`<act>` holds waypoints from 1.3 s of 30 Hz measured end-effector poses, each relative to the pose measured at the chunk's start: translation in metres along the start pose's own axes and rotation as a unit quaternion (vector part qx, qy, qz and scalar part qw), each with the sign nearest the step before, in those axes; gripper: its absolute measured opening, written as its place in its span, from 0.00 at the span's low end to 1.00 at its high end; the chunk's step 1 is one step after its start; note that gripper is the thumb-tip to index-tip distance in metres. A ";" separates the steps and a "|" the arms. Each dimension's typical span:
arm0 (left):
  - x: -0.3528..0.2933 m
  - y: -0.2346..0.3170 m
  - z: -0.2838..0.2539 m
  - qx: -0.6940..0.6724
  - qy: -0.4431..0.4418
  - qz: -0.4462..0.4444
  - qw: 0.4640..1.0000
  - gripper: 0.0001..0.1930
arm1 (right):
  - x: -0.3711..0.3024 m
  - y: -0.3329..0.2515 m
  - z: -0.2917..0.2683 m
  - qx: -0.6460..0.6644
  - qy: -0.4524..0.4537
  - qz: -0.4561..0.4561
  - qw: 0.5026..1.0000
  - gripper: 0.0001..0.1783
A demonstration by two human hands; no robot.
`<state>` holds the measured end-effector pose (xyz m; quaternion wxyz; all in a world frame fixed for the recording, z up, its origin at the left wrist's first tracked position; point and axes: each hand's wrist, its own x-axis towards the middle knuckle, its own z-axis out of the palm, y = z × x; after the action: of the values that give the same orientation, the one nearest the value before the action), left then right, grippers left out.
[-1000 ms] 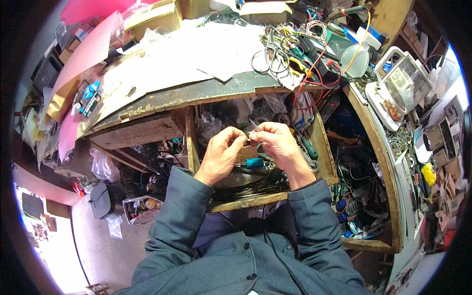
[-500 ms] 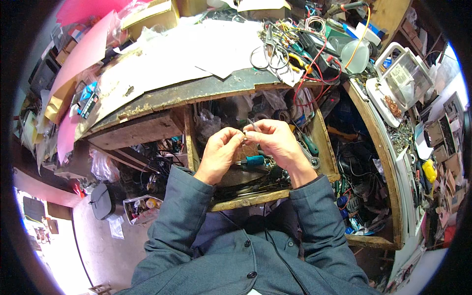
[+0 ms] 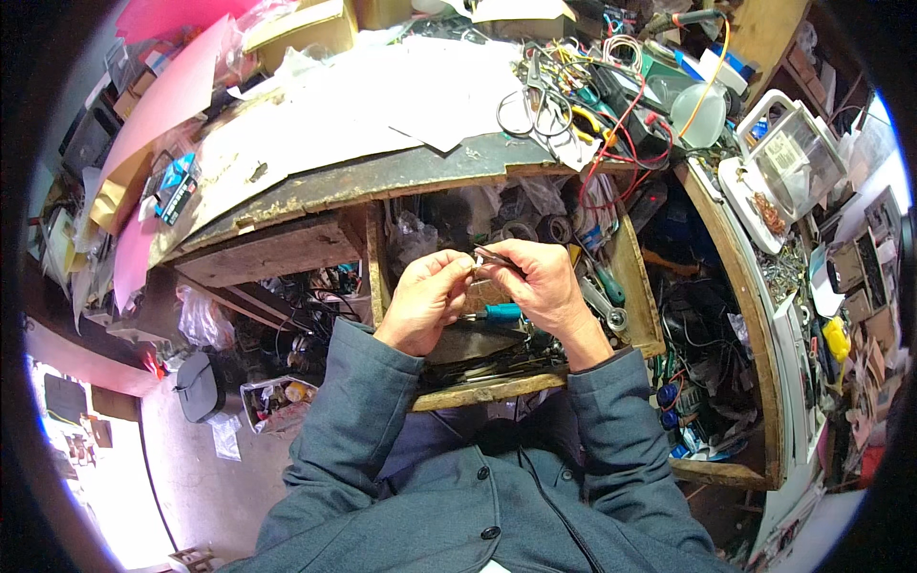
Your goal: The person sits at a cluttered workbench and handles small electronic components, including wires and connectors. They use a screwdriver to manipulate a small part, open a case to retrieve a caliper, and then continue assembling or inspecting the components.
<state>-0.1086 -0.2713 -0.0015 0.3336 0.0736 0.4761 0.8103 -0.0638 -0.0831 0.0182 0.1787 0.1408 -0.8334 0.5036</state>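
Above the open wooden drawer [image 3: 497, 393] my two hands meet, fingertips almost touching. My left hand [image 3: 425, 298] is closed in a pinch on a tiny pale part [image 3: 475, 265], too small to name. Between the thumb and fingers of my right hand [image 3: 543, 286] sits a slim dark metal tool [image 3: 495, 256], its end up against that part. Below the hands, a teal-handled screwdriver [image 3: 499, 312] lies in the drawer. Rolls of tape [image 3: 554, 228] and a wrench [image 3: 607, 310] lie beyond and to the right.
White paper sheets [image 3: 353, 105] cover the worktop above the drawer. Scissors [image 3: 535, 100], yellow-handled pliers [image 3: 589, 124] and red cables [image 3: 611, 153] crowd its right end. A second drawer [image 3: 731, 471] full of cables is at right; a bin [image 3: 277, 406] stands on the floor at left.
The tool in my right hand has tilted, its shaft now showing dark across the fingertips. My left fingers have curled in more. The whole view has shifted slightly.
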 end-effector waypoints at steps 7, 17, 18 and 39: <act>0.000 0.001 0.002 0.007 0.005 0.000 1.000 0.08 | -0.001 0.006 0.000 -0.008 0.000 0.009 1.000 0.08; -0.001 -0.001 0.003 0.053 0.021 0.021 0.998 0.07 | -0.001 0.008 0.005 0.151 0.018 0.133 0.979 0.07; -0.002 -0.001 0.005 0.072 0.025 0.030 0.997 0.07 | -0.002 0.008 0.004 0.182 0.011 0.147 0.972 0.07; 0.106 0.097 0.033 0.684 0.160 0.409 0.583 0.08 | 0.003 0.009 -0.007 0.174 0.068 0.214 0.959 0.04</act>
<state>-0.2215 -0.2136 0.0753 -0.2635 0.3362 0.8548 0.2947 -0.0690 -0.0726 0.0155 0.0953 -0.0462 -0.7292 0.6760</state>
